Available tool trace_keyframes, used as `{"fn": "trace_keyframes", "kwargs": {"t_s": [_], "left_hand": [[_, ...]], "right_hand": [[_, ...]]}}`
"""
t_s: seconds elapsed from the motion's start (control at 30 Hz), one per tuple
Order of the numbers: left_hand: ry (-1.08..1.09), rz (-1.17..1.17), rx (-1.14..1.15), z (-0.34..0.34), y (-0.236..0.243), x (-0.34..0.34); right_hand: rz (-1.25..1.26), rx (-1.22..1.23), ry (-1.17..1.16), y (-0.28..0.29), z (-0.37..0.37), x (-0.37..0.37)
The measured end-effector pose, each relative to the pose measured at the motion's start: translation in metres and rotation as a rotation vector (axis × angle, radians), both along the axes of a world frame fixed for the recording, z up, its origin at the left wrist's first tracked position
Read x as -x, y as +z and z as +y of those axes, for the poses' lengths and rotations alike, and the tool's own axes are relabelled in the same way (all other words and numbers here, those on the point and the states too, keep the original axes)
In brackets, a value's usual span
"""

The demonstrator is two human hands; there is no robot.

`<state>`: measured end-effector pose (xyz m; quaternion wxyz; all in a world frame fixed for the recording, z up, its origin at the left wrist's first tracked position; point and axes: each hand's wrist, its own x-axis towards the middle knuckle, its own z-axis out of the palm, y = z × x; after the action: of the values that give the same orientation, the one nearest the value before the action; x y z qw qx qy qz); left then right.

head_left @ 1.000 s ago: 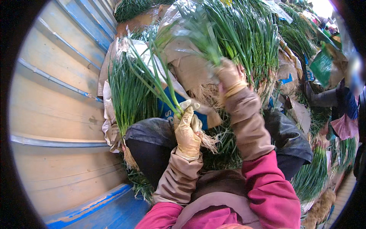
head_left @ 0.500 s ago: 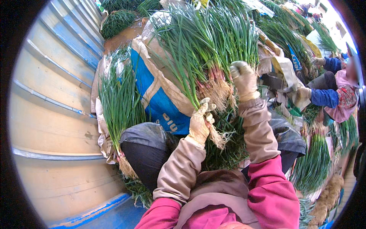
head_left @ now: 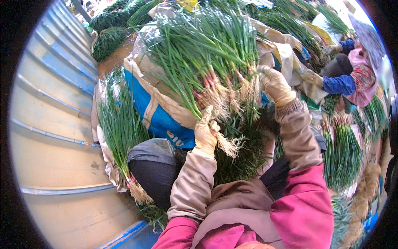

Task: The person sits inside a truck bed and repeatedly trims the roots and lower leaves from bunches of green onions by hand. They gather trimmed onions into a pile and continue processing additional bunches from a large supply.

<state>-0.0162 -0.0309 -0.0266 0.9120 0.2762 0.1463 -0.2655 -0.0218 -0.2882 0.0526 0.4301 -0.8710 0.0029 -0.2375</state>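
Observation:
My gloved left hand point(head_left: 205, 135) is closed around a few green onions point(head_left: 192, 104), with their pale roots sticking out to its right and the leaves slanting up to the left. Ahead lies a large pile of green onions point(head_left: 207, 50), white-red stems and roots toward me, on a blue and tan sack point(head_left: 159, 118). My gloved right hand point(head_left: 278, 86) is beside the right edge of the pile's roots, fingers curled in. What its fingertips hold, if anything, is hidden. Loose green leaves point(head_left: 236, 166) lie below, between my knees.
A ribbed metal wall point(head_left: 54, 124) runs along the left. Another bundle of green onions point(head_left: 120, 124) leans by my left knee. On the right a co-worker point(head_left: 352, 76) handles sacking, with more green onion bundles point(head_left: 342, 149) nearby.
The view has shifted, so the pile and sack appear farther left. My right hand has moved a little to the right, away from the pile's roots. My left hand keeps its green onions.

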Motion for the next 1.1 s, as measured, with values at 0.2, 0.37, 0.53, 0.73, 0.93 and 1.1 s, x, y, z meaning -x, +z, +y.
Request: {"fn": "trace_keyframes", "kwargs": {"t_s": [0.2,0.37,0.53,0.73,0.93,1.1], "left_hand": [[0.009,0.016,-0.006,-0.011,-0.007,0.003],[-0.088,-0.082,-0.141,-0.045,0.01,0.003],[-0.04,-0.044,-0.421,-0.126,-0.008,-0.023],[0.06,-0.109,-0.769,-0.168,-0.042,-0.054],[0.028,-0.114,-0.634,-0.14,0.007,-0.019],[-0.173,-0.063,-0.482,-0.099,0.017,0.023]], "right_hand": [[0.171,-0.073,-0.24,0.057,-0.084,0.127],[0.185,-0.337,-0.464,-0.055,-0.177,0.292],[0.632,-0.009,-0.769,-0.247,-0.146,0.412],[0.526,0.133,-0.828,-0.139,-0.157,0.396],[0.03,-0.043,-0.536,0.024,-0.09,0.244],[0.505,0.029,0.226,0.013,-0.006,0.085]]}}
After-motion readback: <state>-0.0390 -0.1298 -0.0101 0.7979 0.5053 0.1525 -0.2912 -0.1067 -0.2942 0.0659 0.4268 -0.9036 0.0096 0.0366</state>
